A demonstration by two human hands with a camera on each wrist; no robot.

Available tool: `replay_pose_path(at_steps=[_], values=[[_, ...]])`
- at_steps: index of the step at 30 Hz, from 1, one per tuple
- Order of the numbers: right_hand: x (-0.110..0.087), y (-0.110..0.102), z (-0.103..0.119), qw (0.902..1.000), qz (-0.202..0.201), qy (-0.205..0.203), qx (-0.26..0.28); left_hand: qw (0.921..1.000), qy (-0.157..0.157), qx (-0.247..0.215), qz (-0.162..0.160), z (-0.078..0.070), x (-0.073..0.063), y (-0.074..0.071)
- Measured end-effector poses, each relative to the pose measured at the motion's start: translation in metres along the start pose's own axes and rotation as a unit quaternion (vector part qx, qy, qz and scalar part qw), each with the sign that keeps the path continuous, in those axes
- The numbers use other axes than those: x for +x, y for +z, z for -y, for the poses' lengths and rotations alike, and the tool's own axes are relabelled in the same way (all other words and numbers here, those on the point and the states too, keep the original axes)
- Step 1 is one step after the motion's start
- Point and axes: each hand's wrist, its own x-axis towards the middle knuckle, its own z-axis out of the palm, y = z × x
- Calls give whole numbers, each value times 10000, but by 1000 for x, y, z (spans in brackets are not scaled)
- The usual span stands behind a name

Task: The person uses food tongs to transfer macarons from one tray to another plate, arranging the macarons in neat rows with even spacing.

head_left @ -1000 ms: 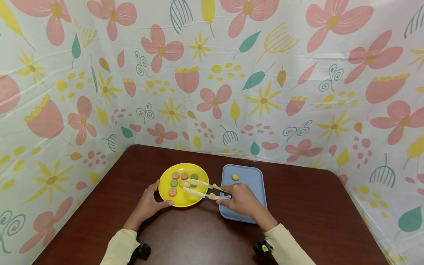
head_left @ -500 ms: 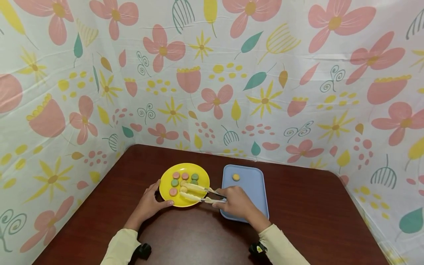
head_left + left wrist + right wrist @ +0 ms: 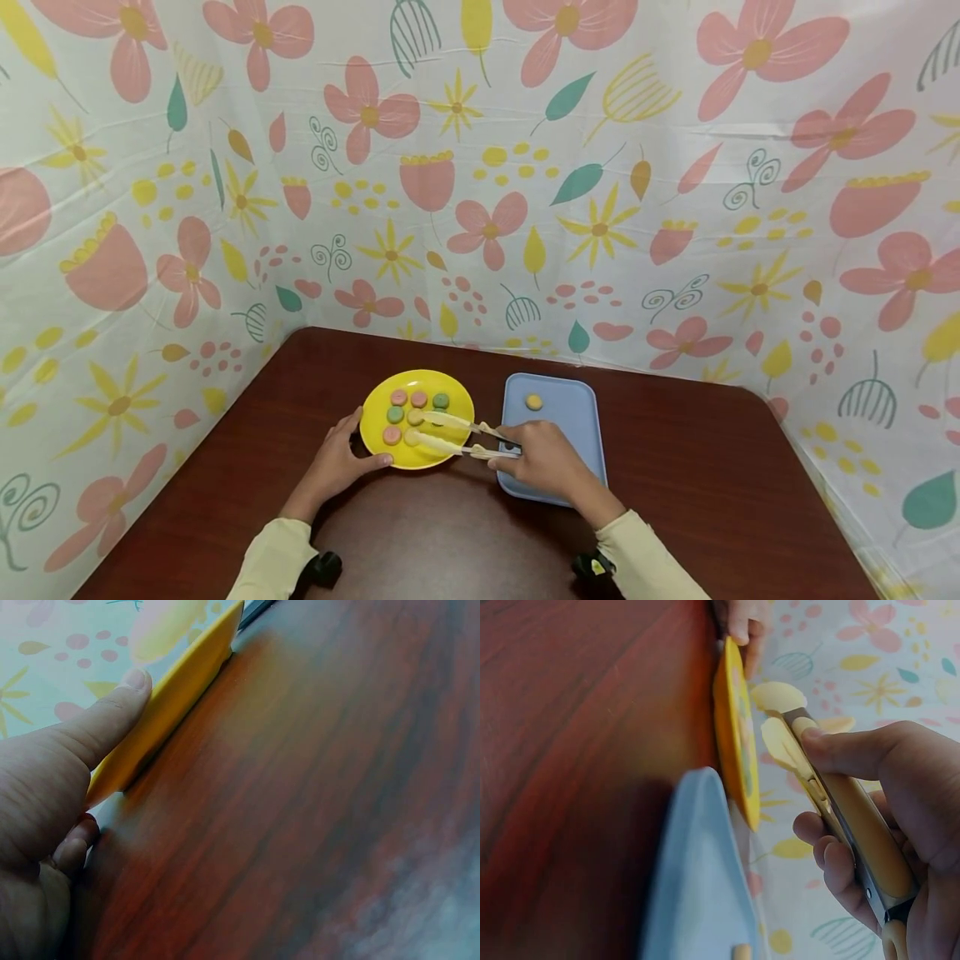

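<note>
My left hand [image 3: 337, 458] grips the near-left rim of a yellow plate [image 3: 385, 385]; in the left wrist view its thumb [image 3: 116, 712] lies along the rim. Pink, green and yellow macarons lie on the plate. My right hand [image 3: 547, 457] holds a pair of tongs [image 3: 442, 445] with cream tips, gripped round the handle in the right wrist view. The tongs' arms stand apart over the plate. The lower tip is right at a yellow macaron [image 3: 412, 437], and the upper tip is close to another yellow macaron [image 3: 416, 417].
A light blue tray [image 3: 573, 417] stands right of the plate, partly under my right hand. One yellow macaron [image 3: 533, 402] lies near its far left corner. The dark wooden table [image 3: 690, 467] ends at a flower-printed curtain [image 3: 487, 275] behind and at the left.
The yellow macaron between the tongs' tips has come down toward the near side of the plate. The tips have spread apart around it. My left hand stays on the rim.
</note>
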Motion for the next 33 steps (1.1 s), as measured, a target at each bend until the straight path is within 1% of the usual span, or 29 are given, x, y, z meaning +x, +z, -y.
replay_pose_path(at_steps=[5, 8, 12, 16, 21, 26, 29, 33], values=[[-6, -18, -5, 9999, -140, -79, -13, 10000, -30, 1, 28, 0, 1, 0], [-9, -29, -10, 9999, -158, -10, -20, 10000, -51, -4, 17, -1, 1, 0], [-15, -43, -19, 9996, -152, 223, 9, 10000, -64, 1, -7, -2, 1, 0], [-24, -55, -32, 9987, -217, 450, -92, 10000, -89, 21, -6, -2, 1, 1], [-36, -69, -49, 9954, -224, 912, -201, 9999, -98, 26, 4, -1, 1, 2], [-49, -76, -68, 9899, -203, 1395, -179, 10000, -57, -1, -19, -2, 1, 1], [-55, -76, -79, 9880, -222, 1516, -199, 10000, -43, 6, -14, -2, 1, 1], [-63, -74, -90, 9869, -283, 1573, -231, 10000, -29, 16, -33, -1, 0, 1]])
